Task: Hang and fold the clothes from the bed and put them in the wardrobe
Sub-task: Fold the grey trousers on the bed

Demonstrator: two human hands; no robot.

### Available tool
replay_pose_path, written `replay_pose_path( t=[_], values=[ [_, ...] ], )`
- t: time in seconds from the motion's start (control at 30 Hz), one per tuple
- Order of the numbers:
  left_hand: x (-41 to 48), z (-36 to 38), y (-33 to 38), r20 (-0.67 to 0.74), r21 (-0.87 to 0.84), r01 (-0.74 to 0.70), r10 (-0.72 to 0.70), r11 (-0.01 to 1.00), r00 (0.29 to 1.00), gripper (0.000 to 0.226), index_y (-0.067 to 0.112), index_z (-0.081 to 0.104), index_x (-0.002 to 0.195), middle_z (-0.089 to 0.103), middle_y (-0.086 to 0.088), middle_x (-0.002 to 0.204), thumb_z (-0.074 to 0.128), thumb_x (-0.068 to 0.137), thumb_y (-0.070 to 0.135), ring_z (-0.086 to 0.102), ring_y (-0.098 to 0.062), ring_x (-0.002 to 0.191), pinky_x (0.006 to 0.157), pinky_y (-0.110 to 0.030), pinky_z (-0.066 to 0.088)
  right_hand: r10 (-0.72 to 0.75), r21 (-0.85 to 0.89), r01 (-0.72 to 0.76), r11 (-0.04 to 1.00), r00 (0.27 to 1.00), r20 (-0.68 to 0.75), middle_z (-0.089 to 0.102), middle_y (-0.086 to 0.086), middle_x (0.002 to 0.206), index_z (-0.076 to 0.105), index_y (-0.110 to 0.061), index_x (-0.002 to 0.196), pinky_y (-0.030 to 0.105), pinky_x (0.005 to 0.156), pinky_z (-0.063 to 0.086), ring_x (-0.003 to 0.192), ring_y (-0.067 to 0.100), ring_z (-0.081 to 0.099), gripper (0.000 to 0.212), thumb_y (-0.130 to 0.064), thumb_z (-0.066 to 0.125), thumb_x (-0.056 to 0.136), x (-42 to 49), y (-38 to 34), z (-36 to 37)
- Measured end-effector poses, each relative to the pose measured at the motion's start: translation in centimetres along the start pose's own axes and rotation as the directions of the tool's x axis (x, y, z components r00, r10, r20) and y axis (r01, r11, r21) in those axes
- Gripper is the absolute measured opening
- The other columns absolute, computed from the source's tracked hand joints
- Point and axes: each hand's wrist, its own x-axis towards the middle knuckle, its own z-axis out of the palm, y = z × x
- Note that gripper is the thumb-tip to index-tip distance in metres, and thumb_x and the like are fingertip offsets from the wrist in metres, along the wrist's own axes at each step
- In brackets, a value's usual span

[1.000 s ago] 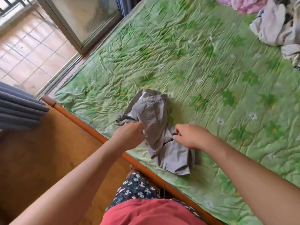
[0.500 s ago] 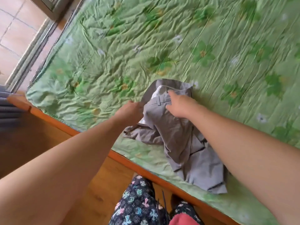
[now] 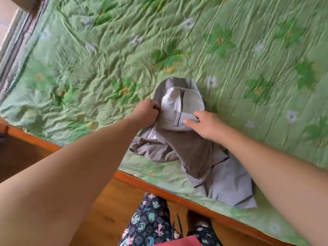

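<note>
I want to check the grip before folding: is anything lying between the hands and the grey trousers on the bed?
Nothing visible does. The left hand pinches the waistband of the grey trousers at one side, and the right hand rests directly on the waistband. Only the green bedspread lies around them.

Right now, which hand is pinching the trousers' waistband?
The left hand: its fingers are curled shut on the waistband, while the right hand lies open.
</note>
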Motion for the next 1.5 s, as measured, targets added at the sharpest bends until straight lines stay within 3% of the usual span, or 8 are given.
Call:
replay_pose_path(
  t=[0.47, 0.67, 0.9, 1.13, 1.2, 1.3, 1.33, 1.5],
  values=[
    [-17.6, -9.3, 7.5, -0.250, 0.517, -0.101, 0.262, 0.850, 0.932, 0.027, 0.028, 0.069, 0.102, 0.059, 0.005, 0.105, 0.058, 0.086, 0.010, 0.062, -0.026, 0.087, 0.064, -0.024, 0.038, -0.077, -0.211, -0.002, 0.977, 0.927, -0.367, 0.047, 0.006, 0.075, 0.035, -0.024, 0.062, 0.036, 0.062, 0.042, 0.076, 0.029, 0.054, 0.049, -0.053, 0.060, 0.093, -20.6, 8.5, -14.4],
    [-25.6, -12.0, 14.3, -0.347, 0.505, -0.093, 0.301, 0.858, 0.888, 0.017, 0.020, 0.071, 0.098, 0.063, -0.001, 0.104, 0.055, 0.092, 0.022, 0.064, -0.030, 0.096, 0.075, -0.034, 0.050, -0.278, -0.207, 0.190, 0.960, 0.741, -0.611, 0.058, 0.009, 0.082, 0.050, -0.013, 0.063, 0.040, 0.070, 0.045, 0.084, 0.034, 0.058, 0.042, -0.036, 0.072, 0.090, -29.3, 12.8, -20.8],
    [-33.1, -12.7, 24.0, -0.203, 0.793, -0.160, 0.502, 0.588, 0.841, 0.078, 0.029, 0.052, 0.103, 0.040, 0.010, 0.105, 0.064, 0.054, 0.089, 0.045, -0.015, 0.094, 0.074, -0.033, 0.048, -0.291, -0.143, 0.310, 0.940, 0.511, -0.809, 0.046, 0.000, 0.065, 0.048, -0.018, 0.059, 0.034, 0.059, 0.031, 0.062, 0.026, 0.050, 0.043, -0.034, 0.082, 0.081, -37.2, 15.6, -28.0],
    [-37.8, -12.9, 31.6, -0.268, 0.854, -0.222, 0.763, 0.470, 0.588, 0.020, 0.024, 0.066, 0.097, 0.058, 0.005, 0.102, 0.057, 0.097, 0.042, 0.057, -0.019, 0.100, 0.073, -0.037, 0.051, -0.320, -0.316, 0.144, 0.938, 0.711, -0.626, 0.059, 0.006, 0.116, 0.066, -0.010, 0.116, 0.028, 0.081, 0.041, 0.105, 0.028, 0.060, 0.035, -0.019, 0.077, 0.084, -44.8, 17.8, -33.3],
    [-39.2, -13.7, 33.3, -0.199, 0.856, -0.365, 0.885, 0.366, 0.421, 0.018, 0.019, 0.065, 0.092, 0.060, 0.005, 0.102, 0.057, 0.097, 0.033, 0.059, -0.017, 0.095, 0.072, -0.037, 0.056, -0.437, -0.398, 0.193, 0.897, 0.519, -0.735, 0.064, 0.009, 0.113, 0.071, -0.007, 0.109, 0.035, 0.084, 0.048, 0.103, 0.034, 0.064, 0.025, -0.005, 0.070, 0.084, -47.1, 18.5, -33.7],
    [-40.8, -15.5, 35.0, -0.324, 0.797, -0.503, 0.939, 0.335, 0.113, 0.019, 0.020, 0.063, 0.097, 0.058, 0.017, 0.112, 0.050, 0.098, 0.034, 0.055, 0.009, 0.094, 0.081, -0.008, 0.047, -0.566, -0.557, 0.251, 0.791, -0.043, -0.823, 0.065, 0.014, 0.107, 0.075, -0.003, 0.104, 0.038, 0.089, 0.049, 0.098, 0.030, 0.063, 0.024, -0.011, 0.054, 0.094, -50.2, 19.3, -34.3],
    [-41.0, -16.3, 35.5, -0.399, 0.768, -0.528, 0.916, 0.362, 0.049, 0.017, 0.023, 0.062, 0.099, 0.053, 0.024, 0.113, 0.050, 0.100, 0.035, 0.053, 0.014, 0.096, 0.083, -0.001, 0.040, -0.566, -0.576, 0.251, 0.778, -0.119, -0.816, 0.063, 0.015, 0.108, 0.074, -0.004, 0.105, 0.038, 0.088, 0.049, 0.099, 0.030, 0.061, 0.027, -0.017, 0.051, 0.100, -51.0, 19.5, -34.9],
    [-39.9, -18.9, 37.9, -0.503, 0.699, -0.513, 0.853, 0.497, 0.141, 0.017, 0.023, 0.066, 0.093, 0.064, 0.005, 0.099, 0.063, 0.095, 0.007, 0.066, -0.022, 0.089, 0.079, -0.040, 0.057, -0.390, -0.366, 0.206, 0.907, 0.089, -0.916, 0.058, 0.021, 0.110, 0.075, -0.009, 0.109, 0.045, 0.079, 0.053, 0.093, 0.041, 0.062, 0.029, 0.006, 0.064, 0.087, -52.4, 19.2, -37.7]
  ],
)
